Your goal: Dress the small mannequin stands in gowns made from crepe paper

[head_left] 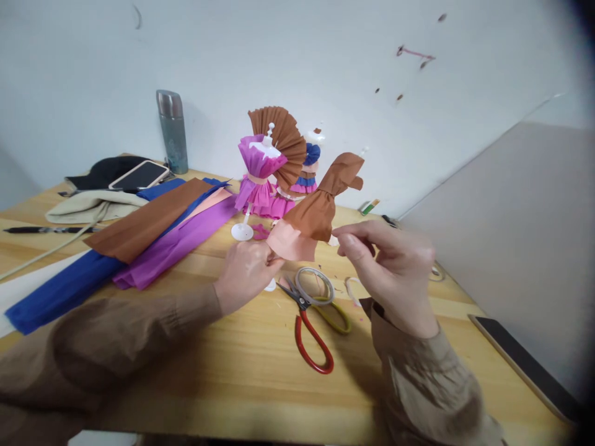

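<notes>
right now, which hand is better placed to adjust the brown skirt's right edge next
Probably the right hand: its fingertips are at or just beside the right edge of the brown skirt. The left hand appears closed on the pink hem at its left corner, farther from that edge.

2 hands (248,272) (390,266), 1 pr scissors (303,302)

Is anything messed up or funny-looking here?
Yes! The wall has dark spots and a reddish streak, like damage or stains. The tape roll and open scissors overlap, which looks untidy. The brown-and-pink dress leans, but the left hand holds it.
</notes>
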Action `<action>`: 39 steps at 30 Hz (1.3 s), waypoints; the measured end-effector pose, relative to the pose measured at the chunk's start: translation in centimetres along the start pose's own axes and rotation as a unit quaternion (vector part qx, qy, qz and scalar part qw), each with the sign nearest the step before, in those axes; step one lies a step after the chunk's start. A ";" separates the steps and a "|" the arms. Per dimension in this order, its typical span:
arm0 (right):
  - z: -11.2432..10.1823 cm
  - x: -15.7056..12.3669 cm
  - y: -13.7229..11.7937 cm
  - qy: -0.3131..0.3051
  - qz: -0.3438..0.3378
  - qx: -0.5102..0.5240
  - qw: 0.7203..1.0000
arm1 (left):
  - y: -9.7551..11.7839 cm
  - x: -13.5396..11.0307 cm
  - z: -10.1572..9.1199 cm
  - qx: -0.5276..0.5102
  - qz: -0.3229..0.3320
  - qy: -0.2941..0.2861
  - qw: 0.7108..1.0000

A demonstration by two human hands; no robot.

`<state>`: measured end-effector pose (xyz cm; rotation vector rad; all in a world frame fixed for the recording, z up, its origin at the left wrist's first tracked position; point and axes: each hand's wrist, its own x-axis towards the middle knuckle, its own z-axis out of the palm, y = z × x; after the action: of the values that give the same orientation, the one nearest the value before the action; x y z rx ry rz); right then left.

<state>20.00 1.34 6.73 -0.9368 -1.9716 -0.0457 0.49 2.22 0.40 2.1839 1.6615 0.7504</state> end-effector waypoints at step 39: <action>0.8 0.8 2.1 0.146 0.053 -0.020 0.988 | 2.5 3.2 2.5 -0.038 0.021 0.120 0.992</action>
<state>20.53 3.63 6.12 -1.0000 -1.6540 -0.1532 4.55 4.73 0.37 2.1520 1.6686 1.1081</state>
